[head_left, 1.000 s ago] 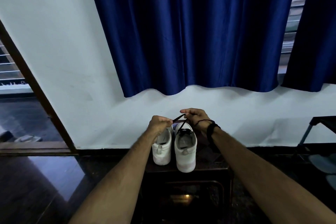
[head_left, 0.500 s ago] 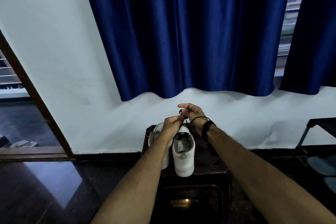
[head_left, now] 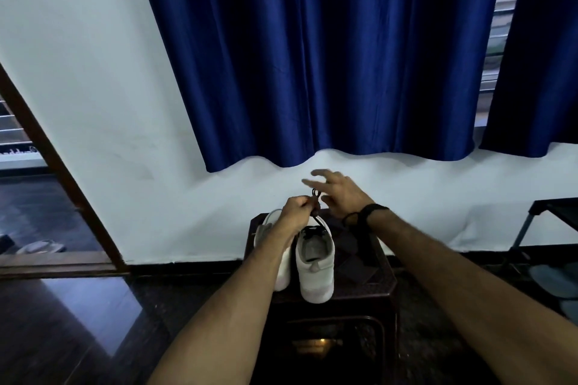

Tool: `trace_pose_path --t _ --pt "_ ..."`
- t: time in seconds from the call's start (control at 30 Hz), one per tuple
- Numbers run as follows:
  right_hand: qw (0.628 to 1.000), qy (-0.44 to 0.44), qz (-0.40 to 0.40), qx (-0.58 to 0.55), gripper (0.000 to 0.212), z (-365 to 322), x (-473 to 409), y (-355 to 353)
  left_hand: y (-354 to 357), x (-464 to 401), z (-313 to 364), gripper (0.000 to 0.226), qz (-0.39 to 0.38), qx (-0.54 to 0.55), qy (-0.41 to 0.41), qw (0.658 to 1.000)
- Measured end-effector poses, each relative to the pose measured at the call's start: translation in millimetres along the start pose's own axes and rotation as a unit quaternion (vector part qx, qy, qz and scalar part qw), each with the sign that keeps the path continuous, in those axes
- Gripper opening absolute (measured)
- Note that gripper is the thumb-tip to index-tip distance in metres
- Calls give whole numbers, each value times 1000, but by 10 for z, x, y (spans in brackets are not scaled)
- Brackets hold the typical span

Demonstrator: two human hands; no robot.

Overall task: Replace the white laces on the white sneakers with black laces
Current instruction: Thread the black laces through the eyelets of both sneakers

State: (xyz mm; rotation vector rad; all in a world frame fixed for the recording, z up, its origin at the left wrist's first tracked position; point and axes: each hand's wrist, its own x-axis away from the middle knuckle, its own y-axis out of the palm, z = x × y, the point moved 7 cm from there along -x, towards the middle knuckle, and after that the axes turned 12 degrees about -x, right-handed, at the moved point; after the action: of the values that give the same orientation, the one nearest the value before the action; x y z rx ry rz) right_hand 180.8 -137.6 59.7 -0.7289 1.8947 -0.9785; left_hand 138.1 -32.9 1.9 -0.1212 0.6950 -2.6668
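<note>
Stool: a dark stool (head_left: pixel 381 278) stands against the wall, and the pair of shoes sits on its top.
Right shoe: the right sneaker (head_left: pixel 315 262) rests upright on the stool, heel toward the camera; a black lace (head_left: pixel 316 212) is threaded over its tongue and rises from there to the hands.
Left shoe: the left sneaker (head_left: pixel 271 247) stands just beside the other, partly hidden behind the left forearm; whether it carries any lace I cannot tell.
Left hand: the left hand (head_left: pixel 295 209) is curled, pinching the black lace above the right sneaker's toe end.
Right hand: the right hand (head_left: pixel 339 194) hovers just beside the lace with its fingers spread and loose, gripping nothing; a dark band sits on that wrist.
Lace top: a small loop or knot of lace stands up between the two hands; its exact shape is too small to read.
Step in hand: judging by the threaded lace, the bow on the right sneaker is being tied.
Next move: it likely calls for the right hand to take the free loop and pull against the left to tighten evenly.
Backdrop: a white wall with blue curtains (head_left: pixel 328 56) hanging above.
</note>
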Motion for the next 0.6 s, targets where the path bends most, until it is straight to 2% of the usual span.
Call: trace_pose_path --t 0.07,0.13,0.3,0.4,0.6 --pt "994 -54 -98 14 54 -55 6 93 -34 -56 64 33 -16 -69 14 997" --pt "991 -45 -126 30 47 -52 -9 113 -81 -109 66 31 -23 -109 19 994" --pt "996 -40 -72 17 28 -111 -35 62 -265 -113 -12 16 -3 -91 12 996" --pt "1000 -18 -15 6 18 -72 -10 72 -249 -37 -42 8 -34 -34 12 999" --pt "980 83 120 -135 14 -37 112 87 -131 41 -86 14 -3 -38 27 999"
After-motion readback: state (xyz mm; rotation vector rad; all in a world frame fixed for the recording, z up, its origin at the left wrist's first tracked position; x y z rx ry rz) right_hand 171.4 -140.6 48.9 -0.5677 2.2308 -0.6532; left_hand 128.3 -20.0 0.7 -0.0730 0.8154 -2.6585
